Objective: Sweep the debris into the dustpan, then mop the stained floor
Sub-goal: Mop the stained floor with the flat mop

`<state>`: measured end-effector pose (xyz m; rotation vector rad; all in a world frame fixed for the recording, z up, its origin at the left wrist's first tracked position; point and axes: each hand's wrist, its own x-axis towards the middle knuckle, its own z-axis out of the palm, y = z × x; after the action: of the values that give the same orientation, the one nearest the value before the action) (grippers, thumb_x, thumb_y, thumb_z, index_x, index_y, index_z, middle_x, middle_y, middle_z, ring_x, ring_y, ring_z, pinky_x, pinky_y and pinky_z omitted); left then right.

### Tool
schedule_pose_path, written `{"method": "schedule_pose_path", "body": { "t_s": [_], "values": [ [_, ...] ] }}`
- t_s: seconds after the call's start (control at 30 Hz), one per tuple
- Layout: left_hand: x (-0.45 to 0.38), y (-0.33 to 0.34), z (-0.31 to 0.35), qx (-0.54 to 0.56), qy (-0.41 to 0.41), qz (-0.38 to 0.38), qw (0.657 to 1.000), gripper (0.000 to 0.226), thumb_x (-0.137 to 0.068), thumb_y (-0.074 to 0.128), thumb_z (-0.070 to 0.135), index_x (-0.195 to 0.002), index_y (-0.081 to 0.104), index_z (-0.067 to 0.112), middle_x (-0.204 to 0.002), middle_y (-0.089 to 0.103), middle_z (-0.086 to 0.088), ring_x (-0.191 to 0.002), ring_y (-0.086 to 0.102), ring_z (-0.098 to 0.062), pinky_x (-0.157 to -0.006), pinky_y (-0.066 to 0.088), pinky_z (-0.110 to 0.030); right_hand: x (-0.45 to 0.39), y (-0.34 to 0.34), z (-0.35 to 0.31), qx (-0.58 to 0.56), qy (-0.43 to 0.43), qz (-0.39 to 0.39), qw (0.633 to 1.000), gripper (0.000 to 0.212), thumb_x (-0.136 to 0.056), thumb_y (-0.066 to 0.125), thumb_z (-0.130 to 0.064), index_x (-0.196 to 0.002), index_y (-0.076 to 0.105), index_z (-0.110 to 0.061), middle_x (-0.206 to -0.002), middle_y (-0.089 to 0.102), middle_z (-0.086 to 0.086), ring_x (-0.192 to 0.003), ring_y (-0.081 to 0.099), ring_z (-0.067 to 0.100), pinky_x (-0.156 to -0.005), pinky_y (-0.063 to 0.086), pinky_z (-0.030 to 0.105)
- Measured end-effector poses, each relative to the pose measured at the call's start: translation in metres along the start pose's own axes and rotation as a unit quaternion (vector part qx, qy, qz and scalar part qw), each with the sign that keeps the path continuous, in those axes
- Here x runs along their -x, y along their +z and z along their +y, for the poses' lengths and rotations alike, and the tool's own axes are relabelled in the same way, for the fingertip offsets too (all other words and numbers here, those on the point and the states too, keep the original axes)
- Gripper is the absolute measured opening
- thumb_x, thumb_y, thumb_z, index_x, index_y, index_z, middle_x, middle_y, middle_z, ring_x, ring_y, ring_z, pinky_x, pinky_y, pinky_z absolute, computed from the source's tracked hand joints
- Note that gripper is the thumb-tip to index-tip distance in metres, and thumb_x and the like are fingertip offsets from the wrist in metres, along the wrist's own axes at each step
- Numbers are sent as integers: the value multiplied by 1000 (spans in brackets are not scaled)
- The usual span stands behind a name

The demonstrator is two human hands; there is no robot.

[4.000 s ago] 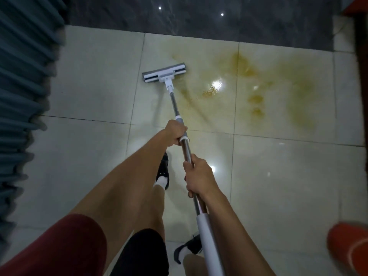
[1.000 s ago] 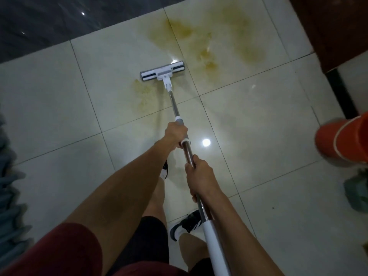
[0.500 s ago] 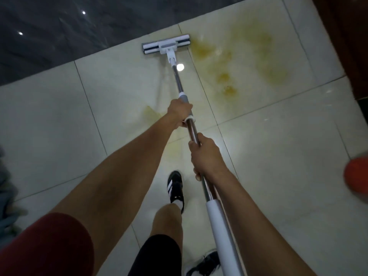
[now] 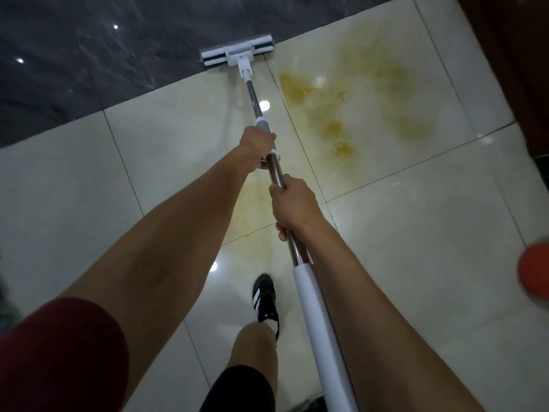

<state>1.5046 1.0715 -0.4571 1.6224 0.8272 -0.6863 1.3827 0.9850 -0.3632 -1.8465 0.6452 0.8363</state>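
the floor is laid with large pale glossy tiles, split by thin dark grout lines. bright spots of lamp light reflect off them. along the top left runs a band of dark grey marbled stone, also shiny with small glints. at the right edge stands dark brown wooden furniture. the room is dim overall.

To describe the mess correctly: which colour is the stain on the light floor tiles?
Yellowish-brown; the stain shows best in the head view, right of the mop head.
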Motion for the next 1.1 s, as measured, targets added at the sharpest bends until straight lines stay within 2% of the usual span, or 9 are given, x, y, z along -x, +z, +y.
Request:
{"method": "schedule_pose_path", "body": {
  "t_s": [0.1,0.2,0.33,0.43,0.53,0.7,0.9,1.03,1.1],
  "values": [
    [27,9,-15,-17,-8,-15,1000,15,-97,63,13,-106,58,1,-84,63,-18,-63,67,-29,-56,58,-40,24,-5,22,7,6,2,1000,20,-104,43,-25,-115,53,-11,-83,57,9,-49,53,19,-43,49,29],
    [63,26,-40,-36,-17,-34,999,10,-97,63,9,-93,57,2,-82,62,-19,-63,66,-30,-60,58,-44,58,-12,58,-2,21,1,1000,19,-104,43,-26,-115,53,-14,-84,57,9,-52,53,19,-46,52,32],
    [117,59,-90,-68,-21,-55,996,18,-97,63,11,-108,60,-3,-85,65,-22,-63,68,-32,-61,60,-46,110,-22,122,15,15,16,1000,19,-103,44,-27,-116,54,-17,-84,58,7,-62,56,19,-69,61,47],
    [166,87,-129,-92,-20,-72,993,10,-97,62,8,-102,62,0,-83,65,-19,-64,68,-30,-56,60,-44,150,-31,177,11,19,26,999,17,-102,44,-27,-110,54,-16,-85,57,8,-68,56,23,-75,60,52],
    [213,118,-173,-102,-27,-82,991,19,-98,61,9,-113,62,-2,-87,68,-19,-69,72,-32,-52,60,-41,194,-42,233,6,24,37,999,17,-101,44,-29,-110,54,-17,-89,56,8,-75,57,25,-80,59,54],
    [294,172,-247,-114,-32,-104,987,23,-97,64,13,-114,59,-2,-102,69,-28,-85,74,-39,-72,62,-54,272,-67,323,-18,41,42,998,13,-99,45,-27,-104,54,-18,-79,55,5,-64,55,23,-71,60,48],
    [355,211,-296,-114,-45,-109,986,22,-96,65,11,-112,60,-3,-100,69,-28,-84,73,-40,-75,61,-55,333,-90,384,-51,50,43,997,15,-100,44,-24,-108,54,-16,-80,56,6,-56,54,20,-50,50,32],
    [363,223,-294,-93,-50,-88,990,5,-96,62,5,-92,60,3,-94,66,-23,-78,70,-39,-77,60,-57,336,-100,388,-49,47,47,997,16,-100,43,-24,-107,54,-15,-82,58,7,-62,57,22,-58,57,37],
    [354,227,-285,-87,-48,-72,992,10,-95,62,0,-87,59,4,-89,65,-20,-73,70,-38,-75,61,-56,325,-105,378,-48,43,53,996,16,-99,43,-24,-105,55,-15,-85,59,7,-67,59,26,-66,60,44]
  ]
}}
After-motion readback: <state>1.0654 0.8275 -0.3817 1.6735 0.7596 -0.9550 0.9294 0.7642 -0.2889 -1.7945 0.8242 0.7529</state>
